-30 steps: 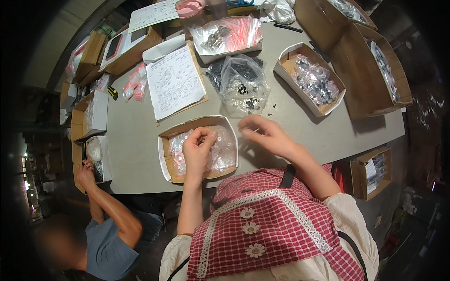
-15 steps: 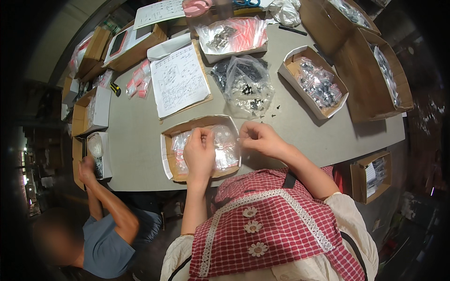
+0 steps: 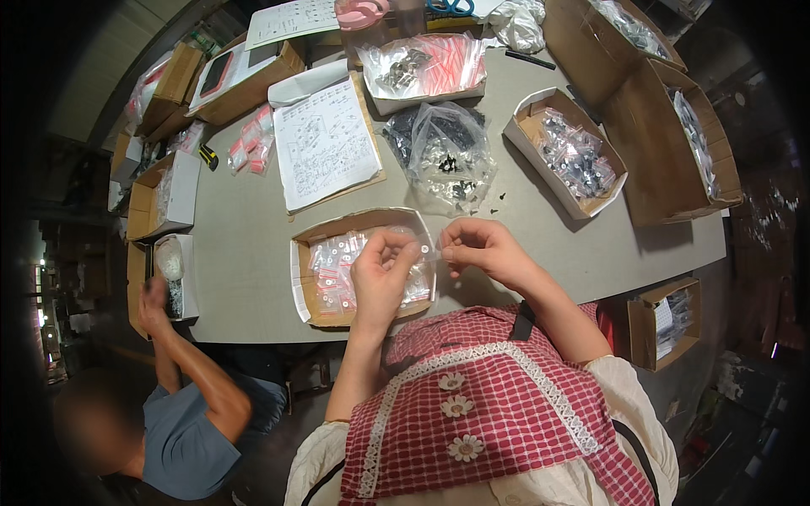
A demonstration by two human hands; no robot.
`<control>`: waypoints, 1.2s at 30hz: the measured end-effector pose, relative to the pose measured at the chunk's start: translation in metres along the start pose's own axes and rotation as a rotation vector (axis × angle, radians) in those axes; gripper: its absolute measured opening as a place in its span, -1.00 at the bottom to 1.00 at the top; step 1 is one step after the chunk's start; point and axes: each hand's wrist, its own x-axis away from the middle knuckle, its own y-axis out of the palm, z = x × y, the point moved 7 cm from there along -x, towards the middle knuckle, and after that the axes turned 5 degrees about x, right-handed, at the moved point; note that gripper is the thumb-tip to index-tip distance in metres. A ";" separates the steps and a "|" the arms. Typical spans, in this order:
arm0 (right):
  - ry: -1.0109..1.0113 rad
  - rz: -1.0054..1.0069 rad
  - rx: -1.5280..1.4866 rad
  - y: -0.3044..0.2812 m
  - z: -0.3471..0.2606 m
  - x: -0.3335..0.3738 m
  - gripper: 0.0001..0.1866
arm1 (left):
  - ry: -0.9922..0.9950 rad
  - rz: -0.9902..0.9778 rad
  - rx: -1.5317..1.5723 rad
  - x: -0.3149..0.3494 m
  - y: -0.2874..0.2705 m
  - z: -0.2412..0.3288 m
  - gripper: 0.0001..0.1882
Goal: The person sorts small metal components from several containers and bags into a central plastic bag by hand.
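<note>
Between my two hands is a small clear zip bag point(image 3: 431, 254) with a little white ring-shaped part in it. My left hand point(image 3: 384, 274) pinches one side of it, above a shallow white carton tray point(image 3: 305, 291). On the other side my right hand point(image 3: 483, 251) is closed on the bag's edge, just past the tray's right rim. Many small clear bags with red strips point(image 3: 336, 268), holding white ring-shaped parts, lie in the tray. Behind my hands, an open clear plastic bag point(image 3: 451, 181) holds small black parts, and a few loose black pieces point(image 3: 498, 202) lie beside it.
Farther back stand a box of red-edged bags point(image 3: 426, 99), a clipboard with drawings point(image 3: 325, 152) and a pink-lidded bottle point(image 3: 363, 21). A tray of filled bags point(image 3: 527, 126) and tall cartons point(image 3: 666, 181) are on the right. At the left, a co-worker's hand point(image 3: 154, 308) reaches toward a white box point(image 3: 187, 282).
My left hand has moved right toward my right hand, and the small bag now spans both. The co-worker's hands have shifted slightly.
</note>
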 end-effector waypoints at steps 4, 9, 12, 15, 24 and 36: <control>0.087 0.013 0.039 0.001 -0.006 0.007 -0.84 | 0.077 0.060 -0.438 0.001 0.003 0.007 -0.88; -0.033 0.053 0.361 -0.001 -0.013 0.011 -0.83 | 0.321 -0.003 -0.601 0.008 0.018 0.035 -0.87; -0.114 0.012 0.314 0.006 -0.012 0.012 -0.82 | 0.087 -0.190 -0.458 0.007 0.028 0.024 -0.86; -0.041 -0.030 0.165 0.012 -0.013 0.016 -0.83 | -0.086 -0.281 -0.244 0.007 0.031 0.010 -0.84; -0.304 0.306 0.687 -0.001 -0.028 0.027 -0.82 | 0.194 -0.132 -0.545 0.019 0.043 0.017 -0.92; -0.245 0.353 0.324 -0.022 -0.009 0.019 -0.79 | 0.718 -0.139 -0.793 0.020 0.063 0.035 -0.59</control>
